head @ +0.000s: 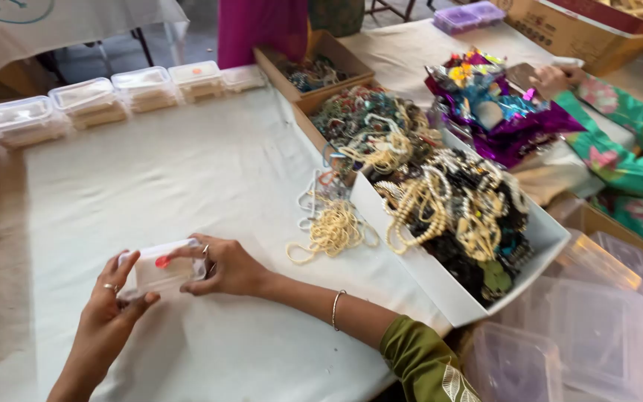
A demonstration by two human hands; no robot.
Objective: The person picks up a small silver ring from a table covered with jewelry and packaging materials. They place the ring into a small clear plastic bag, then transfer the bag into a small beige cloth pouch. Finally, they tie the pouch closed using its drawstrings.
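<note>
The left hand (109, 305) and right hand (225, 266) pinch a small clear plastic lidded box (164, 269) from both ends, low on the cloth-covered desk (187, 171). A loose cream bead strand (333, 229) lies to the right, beside a white tray of beaded necklaces (459, 286).

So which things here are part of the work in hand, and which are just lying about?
In use:
left hand
right hand
clear box, held between both
loose bead pile
bead tray

Lying about:
filled boxes in a row
empty boxes
foil heap
co-worker's hand
</note>
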